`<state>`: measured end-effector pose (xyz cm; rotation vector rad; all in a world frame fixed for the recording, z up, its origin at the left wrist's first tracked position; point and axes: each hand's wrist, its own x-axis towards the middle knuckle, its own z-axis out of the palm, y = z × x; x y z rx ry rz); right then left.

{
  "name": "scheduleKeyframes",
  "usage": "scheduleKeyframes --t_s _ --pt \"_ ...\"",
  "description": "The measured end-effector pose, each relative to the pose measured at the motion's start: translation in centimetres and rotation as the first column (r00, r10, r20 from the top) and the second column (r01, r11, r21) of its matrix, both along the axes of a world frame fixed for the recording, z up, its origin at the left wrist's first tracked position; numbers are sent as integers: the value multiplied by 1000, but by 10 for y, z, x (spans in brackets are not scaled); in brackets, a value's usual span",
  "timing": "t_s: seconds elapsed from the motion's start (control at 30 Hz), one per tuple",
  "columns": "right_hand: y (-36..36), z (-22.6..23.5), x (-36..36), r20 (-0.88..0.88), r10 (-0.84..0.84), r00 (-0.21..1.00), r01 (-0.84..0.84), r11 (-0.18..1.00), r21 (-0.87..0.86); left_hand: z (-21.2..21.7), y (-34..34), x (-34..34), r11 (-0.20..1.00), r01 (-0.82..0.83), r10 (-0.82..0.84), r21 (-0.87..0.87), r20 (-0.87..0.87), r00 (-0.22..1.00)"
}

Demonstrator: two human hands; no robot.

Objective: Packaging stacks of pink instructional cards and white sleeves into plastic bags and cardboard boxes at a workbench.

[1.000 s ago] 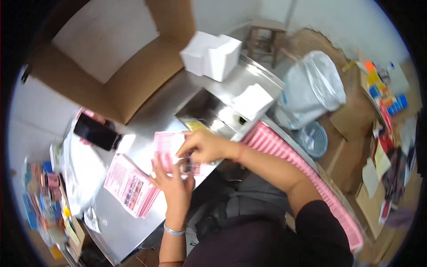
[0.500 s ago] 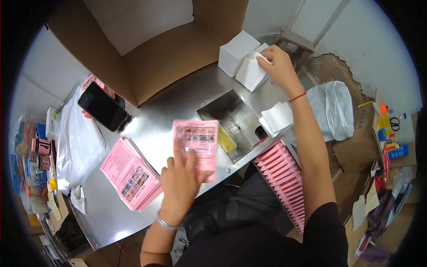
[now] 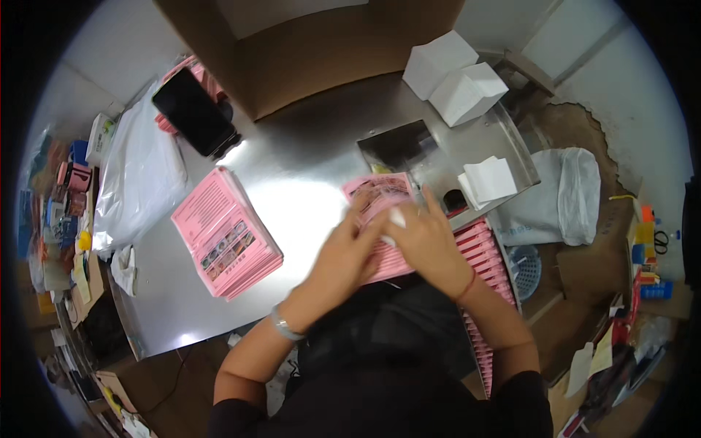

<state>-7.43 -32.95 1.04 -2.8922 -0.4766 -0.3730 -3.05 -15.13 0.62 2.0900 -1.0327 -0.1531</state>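
A pink printed card (image 3: pixel 391 266) lies at the table's front edge, under both my hands. My left hand (image 3: pixel 342 252) holds it at the left side, fingers closed on it and partly blurred. Over its right part my right hand (image 3: pixel 431 244) is bent inward, with a small white paper slip (image 3: pixel 396 217) showing between the fingers. The hands nearly touch and hide much of the card. To the left sits a thick stack of similar pink cards (image 3: pixel 226 237).
Two white paper stacks (image 3: pixel 467 93) stand at the back right, with loose white sheets (image 3: pixel 489 181) nearer. A recess (image 3: pixel 401 150) is set into the metal table (image 3: pixel 292 153). Below it extends a row of pink pieces (image 3: pixel 482 252). A phone (image 3: pixel 191 109) and white plastic bag (image 3: pixel 139 179) lie left; a cardboard box (image 3: pixel 321 62) stands behind.
My right hand has come from the white paper stacks down to the pink card, bringing a white slip. My left hand and the card have shifted right in view, which has itself moved.
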Motion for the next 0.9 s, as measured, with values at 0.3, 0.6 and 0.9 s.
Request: scheduleKeyframes --t_s 0.3,0.6,0.9 --pt "-32 -14 49 -49 -371 927 366 926 -88 22 162 124 787 -571 615 -234 213 760" --pt "108 8 49 -12 448 894 -414 836 360 -23 296 213 435 -881 564 185 707 427" --pt "238 -35 82 -48 550 834 -536 828 164 82 393 313 99 -932 719 -349 -622 310"
